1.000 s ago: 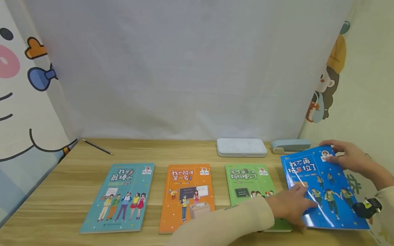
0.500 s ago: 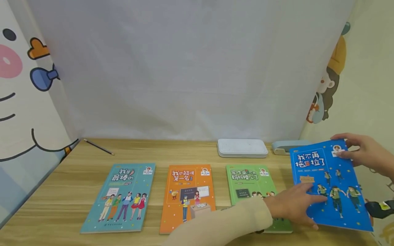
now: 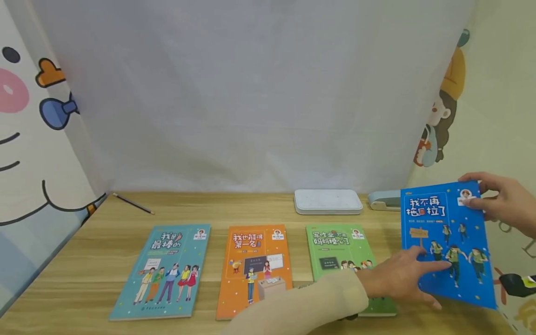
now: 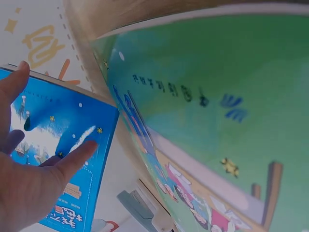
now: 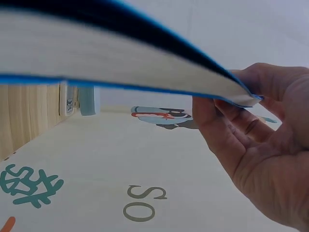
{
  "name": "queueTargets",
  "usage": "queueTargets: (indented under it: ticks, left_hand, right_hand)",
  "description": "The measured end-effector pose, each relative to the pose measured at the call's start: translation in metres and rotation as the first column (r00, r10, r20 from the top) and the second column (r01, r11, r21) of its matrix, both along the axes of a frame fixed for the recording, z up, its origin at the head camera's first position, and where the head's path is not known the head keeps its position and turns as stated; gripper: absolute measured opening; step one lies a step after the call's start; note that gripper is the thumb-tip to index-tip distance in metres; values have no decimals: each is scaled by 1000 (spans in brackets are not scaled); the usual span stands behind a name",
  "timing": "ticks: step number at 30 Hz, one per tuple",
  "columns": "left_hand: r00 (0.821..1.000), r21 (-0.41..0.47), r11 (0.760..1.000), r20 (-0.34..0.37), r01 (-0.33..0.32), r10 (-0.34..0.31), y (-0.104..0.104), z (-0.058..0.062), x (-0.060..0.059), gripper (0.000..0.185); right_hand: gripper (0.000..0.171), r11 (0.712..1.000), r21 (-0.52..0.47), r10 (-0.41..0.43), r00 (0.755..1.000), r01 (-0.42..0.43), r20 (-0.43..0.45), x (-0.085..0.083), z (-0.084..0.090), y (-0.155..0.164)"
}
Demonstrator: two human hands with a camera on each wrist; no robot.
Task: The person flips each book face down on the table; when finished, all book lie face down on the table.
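Head: glossy blue paperback book (image 3: 456,242), raised at the wood-grain tabletop's (image 3: 234,209) right end; right hand (image 3: 504,197) pinches its upper right corner; left hand (image 3: 399,277), fingers spread, at its lower left edge, contact unclear. Left wrist: gap beside green illustrated book (image 4: 193,63), cropped right. Right wrist: blue book's pages cropped left.

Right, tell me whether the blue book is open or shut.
Shut: the blue book presents its front cover, and the right wrist view shows its page edges together.

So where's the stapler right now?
In the head view, the stapler lies at the back right of the table, just right of the white case and partly hidden by the blue book.
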State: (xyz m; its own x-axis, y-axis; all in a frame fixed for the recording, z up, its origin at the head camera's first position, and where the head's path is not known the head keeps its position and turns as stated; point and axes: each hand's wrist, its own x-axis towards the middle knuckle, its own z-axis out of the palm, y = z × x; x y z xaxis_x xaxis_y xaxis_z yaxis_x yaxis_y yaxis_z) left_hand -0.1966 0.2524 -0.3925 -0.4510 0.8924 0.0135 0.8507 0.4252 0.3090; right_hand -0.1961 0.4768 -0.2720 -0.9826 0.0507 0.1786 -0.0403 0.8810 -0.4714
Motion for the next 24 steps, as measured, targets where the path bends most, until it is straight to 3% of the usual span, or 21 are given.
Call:
queueTargets:
  ticks: [11, 24]
  left_hand:
    - [999, 147, 989, -41, 25, -20, -3, 5, 2, 93]
    - [992, 323, 942, -109, 91, -59, -6, 11, 9, 103]
  right_hand:
    - [54, 998, 7, -64, 997, 64, -40, 3, 5, -9]
    - [50, 991, 13, -129, 989, 130, -72, 6, 9, -24]
